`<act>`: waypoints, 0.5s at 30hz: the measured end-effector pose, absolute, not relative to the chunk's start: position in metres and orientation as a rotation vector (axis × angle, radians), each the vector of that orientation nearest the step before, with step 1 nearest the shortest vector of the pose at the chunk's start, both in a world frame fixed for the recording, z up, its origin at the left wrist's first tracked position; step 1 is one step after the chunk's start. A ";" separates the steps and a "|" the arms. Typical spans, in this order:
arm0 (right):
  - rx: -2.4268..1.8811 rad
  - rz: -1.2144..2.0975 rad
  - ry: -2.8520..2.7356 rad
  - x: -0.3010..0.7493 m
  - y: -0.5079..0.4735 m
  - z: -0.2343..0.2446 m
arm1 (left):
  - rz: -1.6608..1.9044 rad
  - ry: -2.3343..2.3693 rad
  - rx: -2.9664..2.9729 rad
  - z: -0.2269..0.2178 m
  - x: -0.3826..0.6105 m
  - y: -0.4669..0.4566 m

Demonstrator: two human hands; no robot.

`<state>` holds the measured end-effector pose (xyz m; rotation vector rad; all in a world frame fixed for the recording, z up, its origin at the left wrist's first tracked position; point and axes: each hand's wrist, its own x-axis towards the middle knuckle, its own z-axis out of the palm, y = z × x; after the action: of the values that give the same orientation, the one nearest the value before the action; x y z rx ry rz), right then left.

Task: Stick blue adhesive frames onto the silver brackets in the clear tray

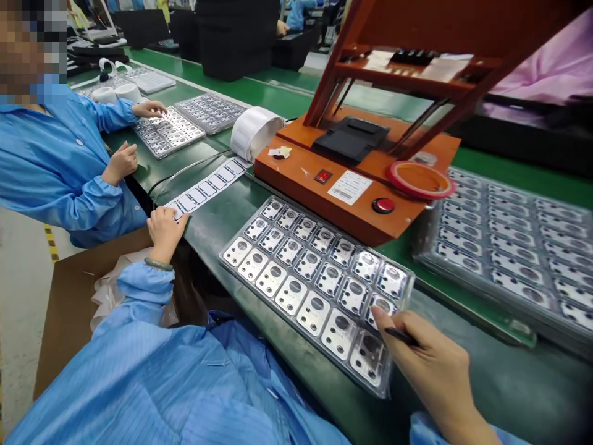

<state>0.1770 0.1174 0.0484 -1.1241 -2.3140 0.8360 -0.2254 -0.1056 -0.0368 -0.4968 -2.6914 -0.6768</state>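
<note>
A clear plastic tray (pixel 296 321) in front of me holds rows of silver metal plates, each with a large round opening and small holes. Many plates in the back rows carry blue-edged labels; the nearest row looks bare. My right hand (pixel 428 355) is over the tray's right end, closed round a slim black tool (pixel 401 335) whose tip is hidden. At the left, my left hand (pixel 165 232) has its fingers closed on the near end of a white label strip (pixel 208 187). The strip runs back to a label roll (pixel 256 131) beside the orange machine.
The orange machine (pixel 296 173) with its raised frame stands behind the tray, a red tape roll (pixel 420 180) on its corner. More filled trays (pixel 504 247) are stacked at right. A co-worker in blue (pixel 60 167) handles another tray (pixel 173 133). A cardboard box (pixel 69 315) sits below.
</note>
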 end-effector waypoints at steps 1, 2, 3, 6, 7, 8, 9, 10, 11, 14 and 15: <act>-1.122 0.833 -2.310 0.181 0.118 0.046 | -0.662 -2.706 -0.481 -0.035 -0.225 -0.103; -1.114 0.830 -2.300 0.185 0.118 0.043 | -0.654 -2.718 -0.464 -0.033 -0.225 -0.100; -1.105 0.825 -2.284 0.189 0.119 0.039 | -0.655 -2.728 -0.449 -0.032 -0.225 -0.098; -1.098 0.807 -2.241 0.202 0.122 0.029 | -0.712 -2.735 -0.407 -0.028 -0.227 -0.095; -1.100 0.803 -2.234 0.206 0.123 0.027 | -0.751 -2.729 -0.390 -0.027 -0.228 -0.095; -1.107 0.796 -2.229 0.210 0.123 0.025 | -0.799 -2.719 -0.369 -0.026 -0.229 -0.095; -1.122 0.784 -2.224 0.214 0.124 0.024 | -0.859 -2.703 -0.341 -0.025 -0.231 -0.097; -1.135 0.773 -2.222 0.219 0.124 0.024 | -0.927 -2.681 -0.307 -0.025 -0.233 -0.099; -1.149 0.766 -2.221 0.223 0.125 0.023 | -1.005 -2.651 -0.265 -0.025 -0.235 -0.101; -1.183 0.804 -2.221 0.235 0.127 0.021 | -1.271 -2.501 -0.084 -0.029 -0.240 -0.112; -1.197 0.829 -2.203 0.237 0.127 0.020 | -1.364 -2.435 -0.013 -0.031 -0.240 -0.116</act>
<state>0.2370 0.1272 0.0202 -1.1972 -2.2026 0.8294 -0.2402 -0.1160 -0.0314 -0.0128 -2.4352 -1.3640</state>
